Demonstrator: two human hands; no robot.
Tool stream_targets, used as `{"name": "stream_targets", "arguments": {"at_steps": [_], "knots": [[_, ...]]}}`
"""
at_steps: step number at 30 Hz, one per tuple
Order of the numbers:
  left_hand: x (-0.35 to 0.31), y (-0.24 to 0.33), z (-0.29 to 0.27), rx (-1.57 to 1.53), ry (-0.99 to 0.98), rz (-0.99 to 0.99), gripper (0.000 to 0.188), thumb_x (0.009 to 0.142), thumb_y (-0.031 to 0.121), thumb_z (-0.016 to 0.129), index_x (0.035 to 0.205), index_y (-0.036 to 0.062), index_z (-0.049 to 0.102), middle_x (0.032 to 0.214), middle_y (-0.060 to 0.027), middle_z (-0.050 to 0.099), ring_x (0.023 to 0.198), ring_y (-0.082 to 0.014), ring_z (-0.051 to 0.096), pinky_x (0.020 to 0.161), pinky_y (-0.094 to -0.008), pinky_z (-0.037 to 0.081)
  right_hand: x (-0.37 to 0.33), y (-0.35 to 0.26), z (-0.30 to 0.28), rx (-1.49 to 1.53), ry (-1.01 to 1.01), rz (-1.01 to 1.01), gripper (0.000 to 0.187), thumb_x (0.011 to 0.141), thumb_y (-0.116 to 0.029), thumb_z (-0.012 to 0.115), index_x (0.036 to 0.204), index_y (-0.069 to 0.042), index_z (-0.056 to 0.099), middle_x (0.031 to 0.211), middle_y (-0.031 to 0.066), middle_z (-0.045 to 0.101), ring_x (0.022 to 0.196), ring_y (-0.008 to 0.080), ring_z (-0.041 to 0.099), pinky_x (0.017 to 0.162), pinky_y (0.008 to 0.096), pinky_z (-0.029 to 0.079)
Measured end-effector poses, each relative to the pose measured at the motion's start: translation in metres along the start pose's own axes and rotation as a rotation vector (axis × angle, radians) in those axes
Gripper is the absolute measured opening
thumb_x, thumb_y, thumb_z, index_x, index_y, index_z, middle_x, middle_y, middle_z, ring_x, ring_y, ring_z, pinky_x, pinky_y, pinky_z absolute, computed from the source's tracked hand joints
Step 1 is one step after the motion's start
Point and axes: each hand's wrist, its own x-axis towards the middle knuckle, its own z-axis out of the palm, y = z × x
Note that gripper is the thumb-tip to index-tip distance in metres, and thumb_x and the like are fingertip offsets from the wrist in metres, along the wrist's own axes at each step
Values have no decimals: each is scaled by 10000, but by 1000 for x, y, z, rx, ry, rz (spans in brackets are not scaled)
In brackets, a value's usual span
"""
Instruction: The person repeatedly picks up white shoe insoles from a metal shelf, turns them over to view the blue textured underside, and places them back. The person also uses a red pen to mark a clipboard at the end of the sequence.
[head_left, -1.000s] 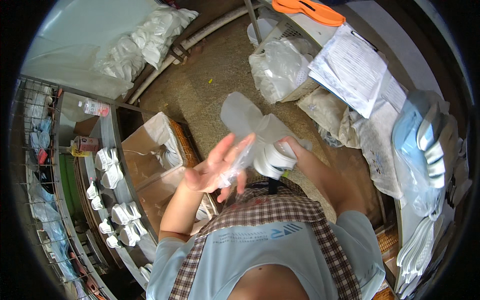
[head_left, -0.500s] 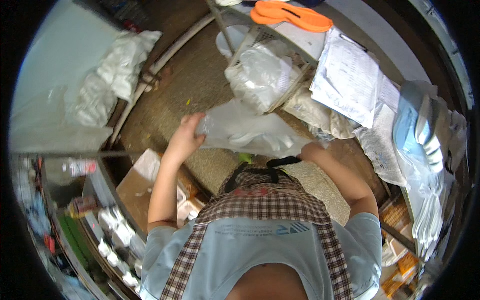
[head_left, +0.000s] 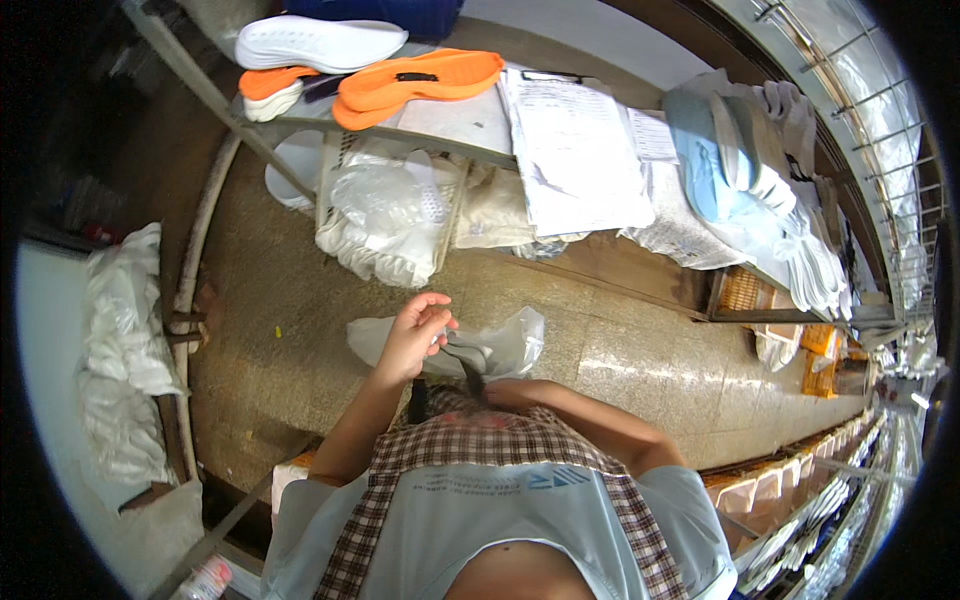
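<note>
My left hand (head_left: 418,332) is raised in front of my waist with its fingers curled. What they hold, if anything, is hidden. Just below its fingertips begins a dark strap (head_left: 471,376), which runs down to my right hand (head_left: 512,393). That hand is closed around the strap's lower end, close against the checked apron (head_left: 510,440). Beyond both hands is a translucent plastic bag (head_left: 520,340), with pale, flat pieces visible in it. My left hand covers part of the bag, and I cannot tell what supports it.
Ahead, a table carries orange shoe soles (head_left: 420,85), a white sole (head_left: 320,43), a clipboard with papers (head_left: 580,150) and light-blue soles (head_left: 692,150). Below stands a crate of plastic bags (head_left: 385,215). White sacks (head_left: 130,350) lie at left; shelving (head_left: 800,500) runs along the right.
My view has swung right. Both hands have let the spread bag's edges go and drawn together near my waist. The right hand now grips the dark strap.
</note>
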Motion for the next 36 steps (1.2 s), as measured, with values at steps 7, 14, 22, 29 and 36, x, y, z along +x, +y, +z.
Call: {"name": "stream_targets", "arguments": {"at_steps": [7, 14, 22, 29, 36], "knots": [[13, 24, -7, 85, 32, -33, 146, 881, 104, 543, 1022, 68, 525, 807, -46, 570, 570, -57, 413, 423, -157, 271, 47, 29, 14, 318, 217, 108, 365, 847, -238, 434, 998, 63, 574, 962, 232, 619, 883, 327, 597, 781, 397, 453], [31, 52, 1, 76, 160, 93, 133, 876, 125, 556, 1001, 84, 535, 809, -27, 566, 602, -50, 413, 447, -173, 281, 17, 39, -73, -479, -262, -3, 304, 805, -177, 482, 849, 97, 607, 689, 186, 598, 528, 291, 544, 563, 441, 456], [83, 74, 52, 39, 292, 191, 208, 880, 217, 575, 1034, 87, 526, 832, -27, 572, 658, -70, 432, 498, -180, 316, -5, 73, -94, 224, 415, -325, 370, 816, -214, 545, 1087, 38, 522, 920, 191, 601, 788, 309, 549, 698, 417, 450], [130, 81, 99, 87, 222, 85, 464, 867, 427, 557, 1183, 105, 452, 996, 1, 536, 724, -71, 394, 550, -194, 316, -24, 95, -107, -72, 216, -20, 424, 816, -228, 553, 1156, 20, 497, 996, 216, 602, 885, 336, 574, 754, 406, 454], [184, 83, 122, -9, -67, 64, 547, 858, 341, 597, 1199, -52, 427, 1140, -122, 540, 1035, -187, 540, 748, -324, 496, -25, 83, -134, 35, 388, -56, 386, 820, -192, 536, 1145, 14, 510, 967, 220, 611, 869, 333, 591, 752, 396, 464]]}}
